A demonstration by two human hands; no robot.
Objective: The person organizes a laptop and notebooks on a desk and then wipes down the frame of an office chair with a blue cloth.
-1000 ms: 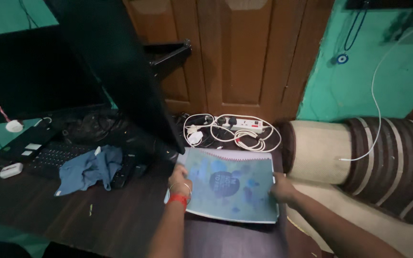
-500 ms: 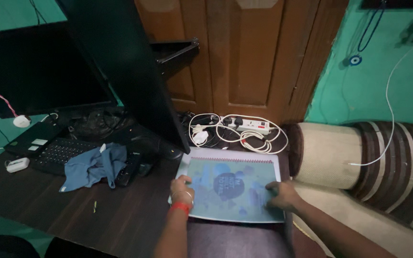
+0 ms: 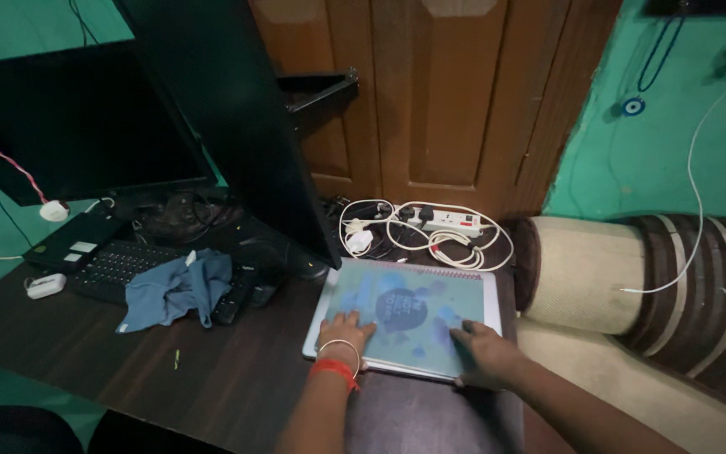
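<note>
A spiral-bound notebook (image 3: 409, 311) with a pale blue patterned cover lies closed on the dark wooden desk (image 3: 212, 378), near its right end. My left hand (image 3: 344, 332) rests flat on the cover's near left corner, a red band and a thin bangle on the wrist. My right hand (image 3: 485, 353) presses flat on the near right part of the cover, fingers spread. Neither hand grips anything.
A black monitor (image 3: 77, 126) and a tall dark panel (image 3: 237, 126) stand at the left. A keyboard (image 3: 128, 269) carries a blue cloth (image 3: 174, 286). A white power strip with tangled cables (image 3: 439, 223) lies behind the notebook. A striped bolster (image 3: 674, 277) sits to the right.
Both hands have stayed flat on the notebook. The view has tilted slightly, so the notebook and hands sit lower in the picture.
</note>
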